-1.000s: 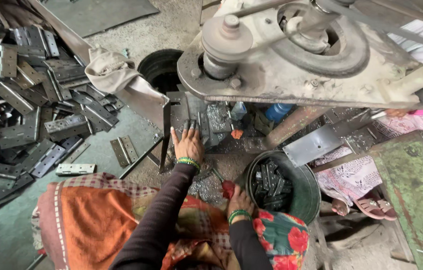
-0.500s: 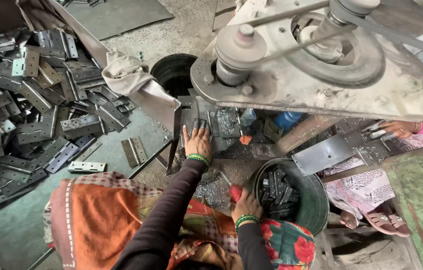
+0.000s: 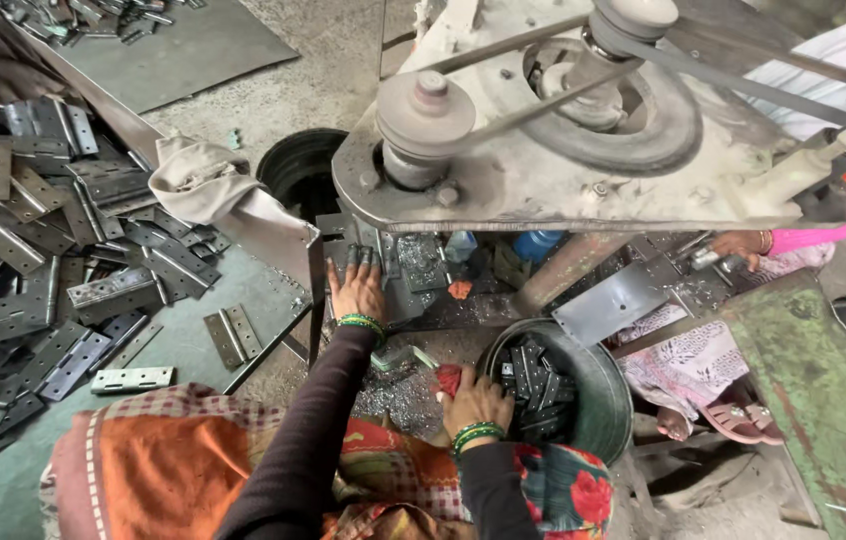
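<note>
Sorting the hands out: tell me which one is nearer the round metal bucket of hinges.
Right. The right hand rests at the rim of the bucket; the left hand reaches away under the machine.

A single head-worn view looks steeply down from above the belt-driven machine [image 3: 563, 130], which fills the upper middle of the frame at close range. Below it lies the person's lap, left of it the heap of metal hinges [image 3: 33, 260], right of it a green counter [image 3: 813, 390].
</note>
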`<control>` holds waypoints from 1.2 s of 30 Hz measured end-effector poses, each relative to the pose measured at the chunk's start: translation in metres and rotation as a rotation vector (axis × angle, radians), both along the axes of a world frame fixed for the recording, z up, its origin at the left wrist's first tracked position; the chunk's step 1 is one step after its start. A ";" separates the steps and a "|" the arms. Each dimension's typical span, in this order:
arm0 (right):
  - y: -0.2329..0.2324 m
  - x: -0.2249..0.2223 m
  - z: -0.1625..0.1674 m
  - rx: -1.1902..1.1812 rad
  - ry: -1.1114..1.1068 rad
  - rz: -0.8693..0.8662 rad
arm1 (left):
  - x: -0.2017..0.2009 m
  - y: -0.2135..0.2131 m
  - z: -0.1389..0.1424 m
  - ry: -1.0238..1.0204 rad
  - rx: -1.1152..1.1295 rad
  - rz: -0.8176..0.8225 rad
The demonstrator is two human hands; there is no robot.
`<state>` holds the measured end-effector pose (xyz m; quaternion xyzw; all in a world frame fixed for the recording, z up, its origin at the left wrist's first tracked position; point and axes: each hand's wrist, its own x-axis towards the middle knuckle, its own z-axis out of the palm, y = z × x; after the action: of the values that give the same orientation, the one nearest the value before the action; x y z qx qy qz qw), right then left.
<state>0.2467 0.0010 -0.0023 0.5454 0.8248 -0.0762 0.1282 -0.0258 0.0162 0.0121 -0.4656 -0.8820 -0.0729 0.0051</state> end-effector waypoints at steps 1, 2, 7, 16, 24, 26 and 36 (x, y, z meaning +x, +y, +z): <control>-0.005 0.002 -0.009 -0.060 -0.010 -0.037 | -0.001 0.001 -0.002 -0.009 0.036 -0.003; -0.009 0.004 -0.020 -0.115 -0.016 -0.071 | -0.002 0.002 -0.004 -0.013 0.076 -0.004; -0.012 0.014 -0.058 -0.009 0.077 -0.028 | -0.003 -0.001 -0.009 -0.050 0.102 0.002; 0.009 0.003 -0.007 -0.071 -0.093 0.036 | -0.014 0.021 -0.005 0.024 0.161 0.046; -0.003 0.018 -0.085 -0.132 0.061 -0.049 | -0.033 0.016 -0.006 -0.353 0.242 -0.012; 0.001 0.020 -0.079 -0.148 0.052 -0.044 | -0.036 0.011 -0.005 -0.240 0.234 -0.021; -0.005 0.020 0.001 -0.058 0.067 0.044 | 0.041 -0.062 0.019 -0.076 0.023 -0.110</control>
<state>0.2667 -0.0041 -0.0014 0.5202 0.8380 -0.1151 0.1179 0.0150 -0.0461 0.0311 -0.5103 -0.8536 -0.1009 -0.0272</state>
